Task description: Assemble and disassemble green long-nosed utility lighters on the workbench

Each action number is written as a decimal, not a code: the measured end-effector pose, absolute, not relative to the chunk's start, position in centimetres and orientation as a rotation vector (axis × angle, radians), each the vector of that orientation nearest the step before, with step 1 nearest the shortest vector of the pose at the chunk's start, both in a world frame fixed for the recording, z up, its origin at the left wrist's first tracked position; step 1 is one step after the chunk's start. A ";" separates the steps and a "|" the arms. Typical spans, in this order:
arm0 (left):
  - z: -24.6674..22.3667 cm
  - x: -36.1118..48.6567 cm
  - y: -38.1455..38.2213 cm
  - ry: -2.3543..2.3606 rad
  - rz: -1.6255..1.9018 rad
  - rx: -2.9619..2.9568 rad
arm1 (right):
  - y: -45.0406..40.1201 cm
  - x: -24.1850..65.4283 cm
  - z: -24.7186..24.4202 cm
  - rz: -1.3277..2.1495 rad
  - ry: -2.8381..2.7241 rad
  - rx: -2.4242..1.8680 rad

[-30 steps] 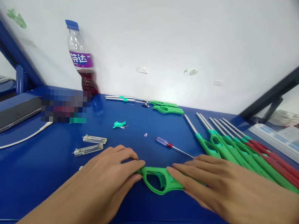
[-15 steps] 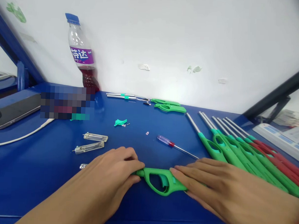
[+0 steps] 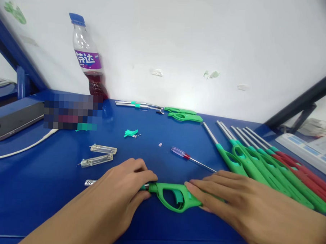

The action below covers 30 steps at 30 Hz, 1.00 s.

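Note:
A green long-nosed lighter (image 3: pixel 173 199) lies crosswise at the front of the blue table, its trigger loop facing me. My right hand (image 3: pixel 227 200) is closed over the handle end. My left hand (image 3: pixel 127 188) pinches the metal tube (image 3: pixel 90 182) near the neck; the tube's slotted tip sticks out to the left of the hand. Dark metal and a bit of teal show between my left fingers and the green neck. Beyond my right fingers lies a screwdriver (image 3: pixel 180 152) with a clear and red handle. Two clear fuel tanks (image 3: pixel 98 160) rest past my left hand.
Several finished-looking lighters (image 3: pixel 261 162), green and red, lie in a row at right. Loose tubes (image 3: pixel 131 104) and green shell halves (image 3: pixel 185 117) are by the wall. Teal scraps (image 3: pixel 130 133) sit mid-table. A drink bottle (image 3: pixel 87 57), a black device (image 3: pixel 17 121) and a power strip (image 3: pixel 307 153) stand around.
My left hand has shifted slightly left with the tube, and a small gap showing metal has opened at the green neck. More of the tube's tip shows. The right hand has barely moved.

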<state>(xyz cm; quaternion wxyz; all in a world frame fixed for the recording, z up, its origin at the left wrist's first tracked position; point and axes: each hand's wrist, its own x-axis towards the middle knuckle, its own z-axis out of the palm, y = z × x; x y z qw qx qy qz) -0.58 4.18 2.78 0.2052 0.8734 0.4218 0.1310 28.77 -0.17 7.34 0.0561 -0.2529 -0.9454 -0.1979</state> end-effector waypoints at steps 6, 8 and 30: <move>2.8 -0.6 3.8 1.218 0.363 2.453 | -0.1 29.1 7.4 -0.567 -2.920 -0.756; 2.5 -0.7 3.6 1.227 0.386 2.481 | -0.1 29.2 7.3 -0.541 -2.931 -0.769; 3.0 0.4 3.1 1.188 0.476 2.562 | -0.1 29.0 6.8 -0.451 -2.942 -0.831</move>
